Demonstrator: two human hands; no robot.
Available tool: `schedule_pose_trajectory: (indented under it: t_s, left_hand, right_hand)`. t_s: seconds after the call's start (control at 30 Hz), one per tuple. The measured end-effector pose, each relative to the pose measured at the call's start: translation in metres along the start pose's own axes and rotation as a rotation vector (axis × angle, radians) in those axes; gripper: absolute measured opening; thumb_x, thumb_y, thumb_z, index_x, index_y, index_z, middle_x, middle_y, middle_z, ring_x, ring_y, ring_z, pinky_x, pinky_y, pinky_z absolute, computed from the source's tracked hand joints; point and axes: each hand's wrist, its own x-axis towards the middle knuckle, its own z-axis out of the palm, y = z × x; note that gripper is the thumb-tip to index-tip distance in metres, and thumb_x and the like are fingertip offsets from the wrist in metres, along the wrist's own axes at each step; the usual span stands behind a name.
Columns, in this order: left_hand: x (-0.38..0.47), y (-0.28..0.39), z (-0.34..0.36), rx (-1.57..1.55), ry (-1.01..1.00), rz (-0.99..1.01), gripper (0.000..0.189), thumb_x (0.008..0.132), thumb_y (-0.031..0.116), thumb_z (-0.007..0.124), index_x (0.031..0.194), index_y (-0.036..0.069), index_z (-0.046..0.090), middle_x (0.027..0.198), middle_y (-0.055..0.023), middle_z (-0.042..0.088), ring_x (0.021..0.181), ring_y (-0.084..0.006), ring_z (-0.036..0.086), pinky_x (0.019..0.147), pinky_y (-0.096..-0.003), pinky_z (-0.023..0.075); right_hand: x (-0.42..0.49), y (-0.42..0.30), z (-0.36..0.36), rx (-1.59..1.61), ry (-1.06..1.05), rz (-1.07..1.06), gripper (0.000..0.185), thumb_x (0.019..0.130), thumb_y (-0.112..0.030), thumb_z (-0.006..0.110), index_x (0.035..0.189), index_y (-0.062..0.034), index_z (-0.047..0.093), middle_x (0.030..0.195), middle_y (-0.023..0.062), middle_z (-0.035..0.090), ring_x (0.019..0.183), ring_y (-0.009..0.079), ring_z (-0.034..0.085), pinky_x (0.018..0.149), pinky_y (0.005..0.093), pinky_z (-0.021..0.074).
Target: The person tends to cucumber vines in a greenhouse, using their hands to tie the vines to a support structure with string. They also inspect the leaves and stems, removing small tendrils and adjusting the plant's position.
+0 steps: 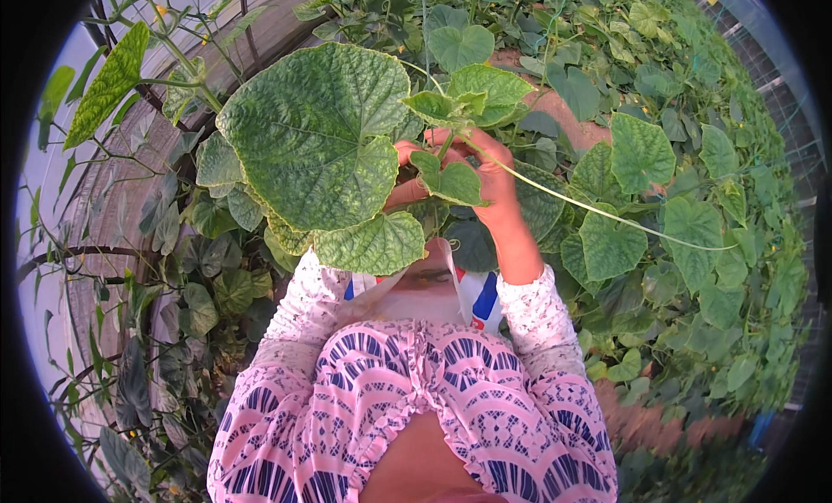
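Note:
Both of my hands are at the upper stem of a cucumber vine (pixel 448 144), below its leafy growing tip. My right hand (pixel 484 171) has its fingers bent around the stem, partly behind a small leaf (pixel 458 182). My left hand (pixel 408 178) is mostly hidden by a broad cucumber leaf (pixel 318 139); only some fingers show, close to the stem. What the fingertips grip cannot be made out. A long pale tendril (pixel 598 210) runs from the tip out to the right. Below the hands a white bag (pixel 478 301) with blue and red print is partly visible.
Dense cucumber vines (pixel 689 230) fill the right side, with strips of bare soil (pixel 572 119) between them. More foliage (pixel 221 295) stands at the left, beside plastic sheeting (pixel 110 210) and dark curved bars (pixel 97 249). A thin string (pixel 424 22) hangs above the hands.

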Motion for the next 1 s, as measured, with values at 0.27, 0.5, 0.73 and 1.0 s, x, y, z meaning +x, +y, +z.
schedule_pose_trajectory:
  t_s: [0.27, 0.5, 0.73, 1.0]
  left_hand:
    - [0.002, 0.037, 0.013, -0.386, 0.264, -0.352, 0.023, 0.084, 0.017, 0.073, 0.102, 0.004, 0.067, 0.091, -0.0018, 0.062, 0.085, -0.0124, 0.057, 0.075, -0.0277, 0.045]
    - [0.007, 0.033, 0.005, -0.489, 0.346, -0.346, 0.022, 0.082, 0.019, 0.075, 0.098, 0.006, 0.066, 0.089, 0.0008, 0.061, 0.083, -0.0105, 0.055, 0.073, -0.0257, 0.0428]
    - [0.014, 0.026, 0.006, -0.447, 0.31, -0.315, 0.027, 0.084, 0.018, 0.073, 0.106, 0.007, 0.063, 0.096, 0.0002, 0.063, 0.087, -0.0107, 0.055, 0.077, -0.0253, 0.0431]
    - [-0.001, -0.025, 0.008, -0.334, 0.213, -0.447, 0.025, 0.089, 0.016, 0.067, 0.11, 0.004, 0.062, 0.101, -0.0023, 0.067, 0.095, -0.0127, 0.059, 0.087, -0.0274, 0.045]
  right_hand:
    - [0.004, -0.009, 0.005, 0.08, -0.132, 0.032, 0.019, 0.089, -0.004, 0.061, 0.108, -0.0012, 0.063, 0.113, 0.0092, 0.064, 0.099, 0.0145, 0.061, 0.088, 0.0289, 0.0485]
    - [0.005, -0.017, -0.015, -0.07, -0.277, 0.105, 0.03, 0.083, -0.025, 0.064, 0.099, -0.0003, 0.061, 0.111, 0.0044, 0.051, 0.101, 0.0124, 0.049, 0.089, 0.0243, 0.0357]
    - [0.001, -0.035, 0.001, -0.507, -0.081, -0.123, 0.015, 0.085, 0.001, 0.061, 0.099, 0.0, 0.058, 0.08, -0.0008, 0.058, 0.075, 0.0071, 0.051, 0.067, 0.0233, 0.0433]
    - [-0.012, 0.016, -0.004, -0.508, -0.05, 0.129, 0.022, 0.087, 0.0, 0.06, 0.109, -0.0004, 0.059, 0.086, 0.0028, 0.062, 0.076, 0.0087, 0.053, 0.069, 0.0243, 0.0453]
